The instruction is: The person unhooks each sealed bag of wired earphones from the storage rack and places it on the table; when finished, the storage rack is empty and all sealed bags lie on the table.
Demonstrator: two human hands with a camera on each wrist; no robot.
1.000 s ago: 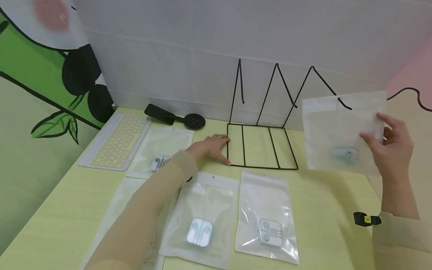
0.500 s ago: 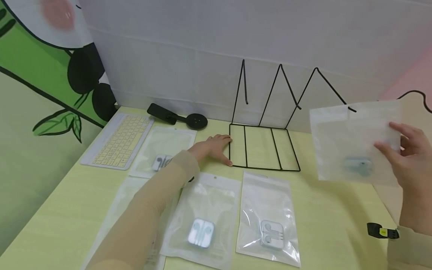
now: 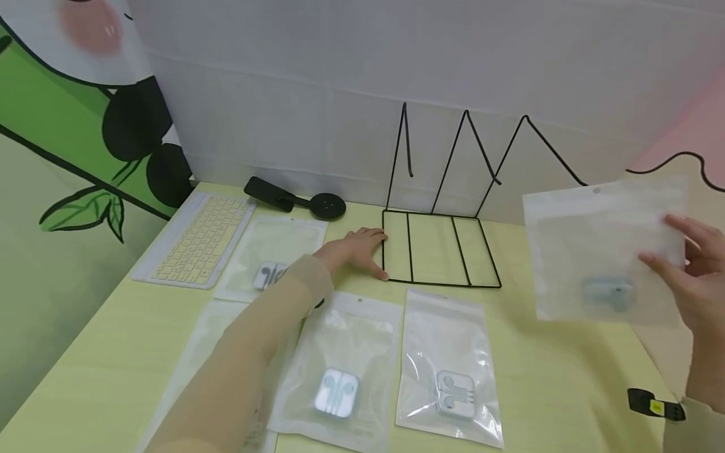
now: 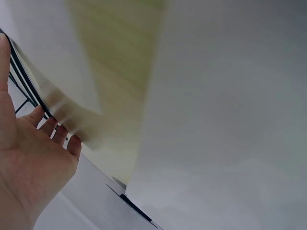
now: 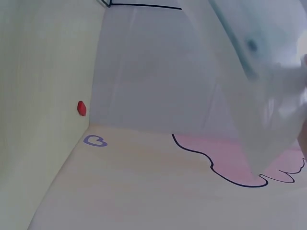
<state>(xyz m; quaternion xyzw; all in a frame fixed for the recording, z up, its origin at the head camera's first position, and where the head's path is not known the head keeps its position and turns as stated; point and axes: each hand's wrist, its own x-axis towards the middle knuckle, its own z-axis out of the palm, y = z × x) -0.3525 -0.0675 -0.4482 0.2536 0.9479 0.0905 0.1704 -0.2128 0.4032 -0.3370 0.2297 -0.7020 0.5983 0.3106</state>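
My right hand (image 3: 699, 270) pinches the right side of a translucent white zip bag (image 3: 566, 251) with a blurred earphone case inside. The bag hangs sideways in the air, its punched hole close by the rightmost hook of a black wire rack (image 3: 442, 283); that hook's tip is hidden behind the bag. In the right wrist view the bag (image 5: 249, 96) fills the upper right, with most of the hand out of frame. With fingers and thumb spread, my left hand (image 3: 359, 248) touches the left side of the rack's base. The left wrist view has its fingertips (image 4: 55, 122) against the wire.
Several bags with boxed earphones lie before the rack, including a bag (image 3: 442, 333) at the right and a bag (image 3: 362, 327) beside it. Left are a white keyboard (image 3: 195, 239) and a black stand (image 3: 300, 200). A cloth wall (image 3: 272, 94) rises behind.
My right hand and the bag have moved right and a little down. The hook tip, visible over the bag earlier, is now behind it. My left hand stays on the rack.
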